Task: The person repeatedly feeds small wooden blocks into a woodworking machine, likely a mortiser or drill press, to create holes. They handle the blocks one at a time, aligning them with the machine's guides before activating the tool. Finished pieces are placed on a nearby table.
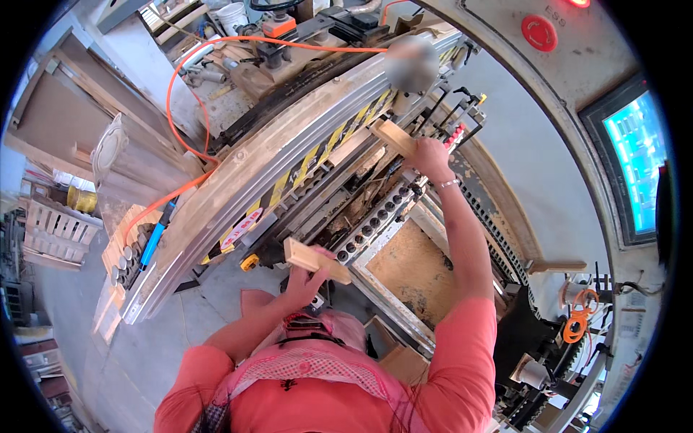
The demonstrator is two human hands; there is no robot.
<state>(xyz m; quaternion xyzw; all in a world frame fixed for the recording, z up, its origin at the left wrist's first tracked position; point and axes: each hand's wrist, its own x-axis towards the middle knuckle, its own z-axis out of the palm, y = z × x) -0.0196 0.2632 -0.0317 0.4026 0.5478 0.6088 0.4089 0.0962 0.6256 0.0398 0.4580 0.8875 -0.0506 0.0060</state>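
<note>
My left hand (302, 287) is closed round a short pale wooden block (312, 260) near the front of a machine. Farther off to the right, my right hand (431, 158) grips the near end of another wooden block (393, 136), which points toward the yellow-and-black striped rail (303, 167). Between the two hands runs a row of round black knobs (368, 228) along a pale metal bar. My right forearm passes over a framed bed with sawdust (408, 270).
A long metal beam (238, 155) arches across the machine, with an orange hose (170, 108) looping over it. At the right are a lit screen (637, 155) and a red stop button (539, 33). A blue air tool (154, 242) rests by the beam's left end.
</note>
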